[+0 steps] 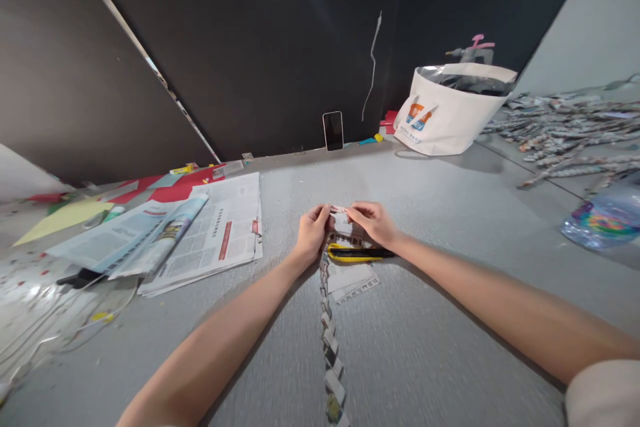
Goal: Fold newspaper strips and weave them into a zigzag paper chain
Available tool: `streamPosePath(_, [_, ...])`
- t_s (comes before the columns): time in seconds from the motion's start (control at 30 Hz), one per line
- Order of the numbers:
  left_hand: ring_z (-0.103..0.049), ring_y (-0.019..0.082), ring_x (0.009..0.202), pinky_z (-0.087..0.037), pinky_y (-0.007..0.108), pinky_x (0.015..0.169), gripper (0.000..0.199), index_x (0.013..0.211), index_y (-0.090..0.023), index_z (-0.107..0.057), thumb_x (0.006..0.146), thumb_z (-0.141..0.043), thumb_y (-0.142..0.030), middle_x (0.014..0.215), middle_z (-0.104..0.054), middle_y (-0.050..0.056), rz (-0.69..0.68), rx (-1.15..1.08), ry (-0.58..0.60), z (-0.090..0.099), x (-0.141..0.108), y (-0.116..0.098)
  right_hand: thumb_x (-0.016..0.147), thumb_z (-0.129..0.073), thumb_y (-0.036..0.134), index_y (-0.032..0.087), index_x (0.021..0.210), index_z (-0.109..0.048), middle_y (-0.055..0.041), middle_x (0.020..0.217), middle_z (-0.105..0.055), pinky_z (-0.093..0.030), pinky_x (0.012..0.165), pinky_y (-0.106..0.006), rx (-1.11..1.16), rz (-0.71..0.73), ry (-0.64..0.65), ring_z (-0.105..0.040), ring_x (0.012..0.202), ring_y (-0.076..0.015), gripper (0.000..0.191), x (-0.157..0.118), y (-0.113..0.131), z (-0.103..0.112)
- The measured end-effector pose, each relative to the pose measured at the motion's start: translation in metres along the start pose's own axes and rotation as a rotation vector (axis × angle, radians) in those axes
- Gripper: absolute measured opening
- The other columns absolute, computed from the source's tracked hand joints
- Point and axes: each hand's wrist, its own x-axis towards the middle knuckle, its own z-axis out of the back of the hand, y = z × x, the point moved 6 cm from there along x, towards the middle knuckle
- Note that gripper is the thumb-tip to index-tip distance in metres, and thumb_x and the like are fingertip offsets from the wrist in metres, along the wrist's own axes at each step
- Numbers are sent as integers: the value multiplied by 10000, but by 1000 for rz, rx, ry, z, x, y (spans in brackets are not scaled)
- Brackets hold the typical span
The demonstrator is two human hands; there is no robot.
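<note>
Both hands are up at the far end of a long braided chain of folded newspaper strips (331, 340) that runs straight down the middle of the grey counter (450, 213) toward the camera. The left hand (312, 232) has its fingers curled in and pinches the left side of the small folded paper piece (343, 218) at the chain's top; the right hand (374, 221) pinches the right side of the same piece, fingers closed on it too. Just below the hands a yellow and black utility knife (357, 253) lies flat, with a few loose cut paper strips (353, 283) beside it. Off to the left sits a stack of open newspapers (200, 233), and a white printed tote bag (450, 113) stands at the back right, near a black smartphone (333, 131) leaning on the dark wall.
</note>
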Motion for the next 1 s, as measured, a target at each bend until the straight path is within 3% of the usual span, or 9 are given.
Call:
streamPosePath(0.27, [-462, 97, 540, -390, 242, 559, 461, 794, -186, -635, 916, -648, -630, 602, -560, -24, -72, 53, 42, -4, -4, -8, 1012, -527, 662, 211, 667, -535, 35, 593, -384, -262, 546, -292, -80, -36, 138, -334, 567, -122, 568, -2, -7, -10])
streamPosePath(0.47, [-599, 127, 631, -483, 265, 651, 473, 817, -171, -653, 799, -797, -621, 690, -663, 17, -41, 6, 107, -7, -2, -6, 1017, -520, 658, 212, 651, -499, 39, 594, -365, -244, 551, -291, -120, 11, 141, -314, 567, -120, 577, -3, -8, -9])
streamPosePath(0.67, [-612, 126, 675, -496, 263, 682, 476, 835, -157, -694, 773, -831, -608, 742, -682, 26, -50, -17, 144, -7, -1, -4, 1025, -503, 654, 202, 710, -585, 20, 625, -448, -289, 563, -287, -92, 0, 168, -373, 587, -131, 556, -3, -3, -12])
streamPosePath(0.8, [-608, 133, 657, -495, 272, 666, 471, 808, -155, -705, 769, -832, -607, 719, -679, 35, -44, -14, 173, -8, -2, -4, 1042, -471, 649, 196, 726, -630, 2, 637, -520, -331, 595, -289, -191, 54, 145, -434, 606, -139, 575, -2, -1, -13])
streamPosePath(1.0, [-583, 132, 629, -480, 276, 645, 479, 795, -154, -719, 817, -776, -629, 682, -668, 43, -28, -10, 167, -8, -3, -3, 1057, -450, 619, 200, 706, -602, 18, 613, -481, -314, 591, -287, -231, 98, 151, -399, 582, -128, 567, -3, 0, -14])
